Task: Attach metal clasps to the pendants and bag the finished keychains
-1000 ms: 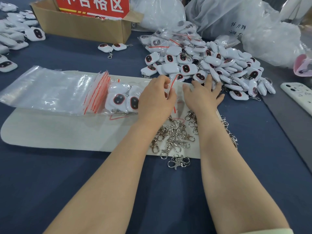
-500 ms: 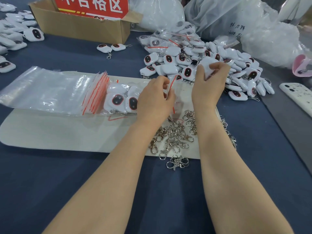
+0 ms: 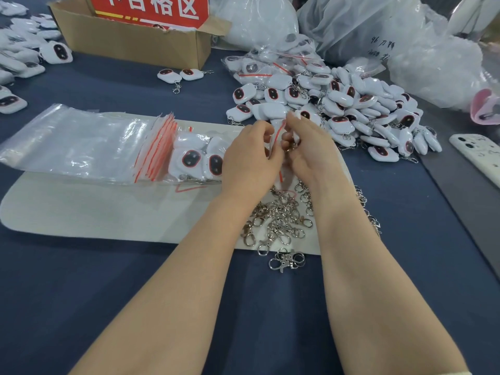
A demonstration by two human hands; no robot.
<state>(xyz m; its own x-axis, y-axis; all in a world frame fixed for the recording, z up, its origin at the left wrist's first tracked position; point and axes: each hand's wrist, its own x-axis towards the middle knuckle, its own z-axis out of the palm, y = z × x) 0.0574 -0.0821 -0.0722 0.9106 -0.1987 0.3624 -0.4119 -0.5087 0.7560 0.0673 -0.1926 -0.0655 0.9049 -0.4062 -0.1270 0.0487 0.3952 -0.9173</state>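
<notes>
My left hand [image 3: 247, 161] pinches the red-striped mouth of a small clear zip bag [image 3: 278, 136] over the pale mat [image 3: 94, 212]. My right hand [image 3: 311, 150] holds a white pendant keychain [image 3: 300, 115] right at that bag's mouth, fingers curled round it. A heap of white pendants with dark red-rimmed faces [image 3: 338, 109] lies just beyond my hands. Loose metal clasps [image 3: 281, 220] are scattered on the mat below my wrists. Several bagged keychains [image 3: 200, 161] lie left of my left hand.
A stack of clear zip bags [image 3: 81, 144] lies on the mat's left. A cardboard box [image 3: 130, 41] with a red sign stands at the back. Large plastic sacks [image 3: 378, 31] fill the back right. A white phone [image 3: 479, 155] lies at the right edge. More pendants [image 3: 21, 58] sit far left.
My right hand picked a pendant from the heap and brought it back left to the bag held by my left hand. The left hand stayed nearly still.
</notes>
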